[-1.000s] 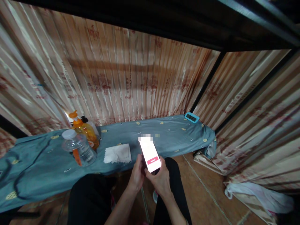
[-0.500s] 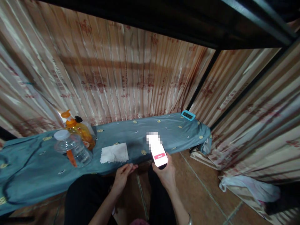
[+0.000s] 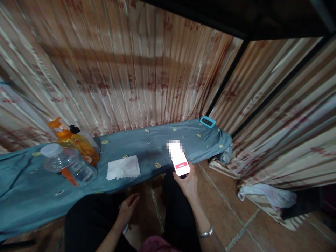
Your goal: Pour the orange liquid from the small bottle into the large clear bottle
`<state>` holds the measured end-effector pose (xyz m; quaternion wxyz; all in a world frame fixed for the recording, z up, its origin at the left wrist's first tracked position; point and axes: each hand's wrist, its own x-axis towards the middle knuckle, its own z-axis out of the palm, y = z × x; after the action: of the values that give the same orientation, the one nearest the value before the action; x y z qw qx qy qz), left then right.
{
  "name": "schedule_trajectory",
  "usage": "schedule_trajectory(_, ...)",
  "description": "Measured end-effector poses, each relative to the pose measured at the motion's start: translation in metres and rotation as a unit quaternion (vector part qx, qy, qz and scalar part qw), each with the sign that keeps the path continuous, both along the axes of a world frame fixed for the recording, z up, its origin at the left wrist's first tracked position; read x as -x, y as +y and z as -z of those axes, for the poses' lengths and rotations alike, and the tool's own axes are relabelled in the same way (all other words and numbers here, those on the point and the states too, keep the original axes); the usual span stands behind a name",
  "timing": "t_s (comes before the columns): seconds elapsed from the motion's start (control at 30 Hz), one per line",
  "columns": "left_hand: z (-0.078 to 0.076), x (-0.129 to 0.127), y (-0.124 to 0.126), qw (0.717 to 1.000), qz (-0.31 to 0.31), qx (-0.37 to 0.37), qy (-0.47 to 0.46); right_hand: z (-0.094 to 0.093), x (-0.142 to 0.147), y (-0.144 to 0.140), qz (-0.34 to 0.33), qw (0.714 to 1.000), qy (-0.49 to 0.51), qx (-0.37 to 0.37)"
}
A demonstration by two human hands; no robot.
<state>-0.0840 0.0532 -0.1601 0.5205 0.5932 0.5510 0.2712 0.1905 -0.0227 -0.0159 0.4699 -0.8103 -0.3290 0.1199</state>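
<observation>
My right hand point(image 3: 187, 182) is closed round the lower end of a smartphone point(image 3: 182, 170). Its lit white screen faces me with a pink-red button near the bottom; the upper part is pixelated. My left hand point(image 3: 127, 209) holds nothing and hangs by my left knee, its fingers loosely bent and apart from the phone. Beyond it a white cloth or tissue point(image 3: 124, 168) lies flat on the blue-green bench cover point(image 3: 147, 148). To the left stand a clear plastic jar point(image 3: 81, 171) with a white lid and an orange label, and a yellow pump bottle point(image 3: 85, 148).
A blue-framed digital clock point(image 3: 207, 121) sits at the bench's far right end. Patterned curtains point(image 3: 118, 77) hang behind and to the right, with black metal frame bars point(image 3: 228, 77). A whitish cloth point(image 3: 270, 196) lies on the tiled floor point(image 3: 223, 210) at right.
My left hand has drawn back from the bench edge toward my lap. The right hand still holds the phone, slightly higher in view. The whole view has shifted a little.
</observation>
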Motion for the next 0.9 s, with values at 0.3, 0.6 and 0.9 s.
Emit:
schedule_trajectory(0.3,0.022,-0.003,0.0,0.998,0.05,0.012,0.029,0.038,-0.076,0.027,0.055,0.996,-0.025,0.065)
schedule_trajectory(0.6,0.03,0.002,-0.003,0.995,0.067,0.0,0.072,0.058,-0.152,0.069,0.089,0.989,-0.023,0.119)
schedule_trajectory(0.9,0.036,-0.001,-0.005,0.995,0.072,0.027,0.056,0.068,-0.167,0.087,0.076,0.992,-0.036,0.093)
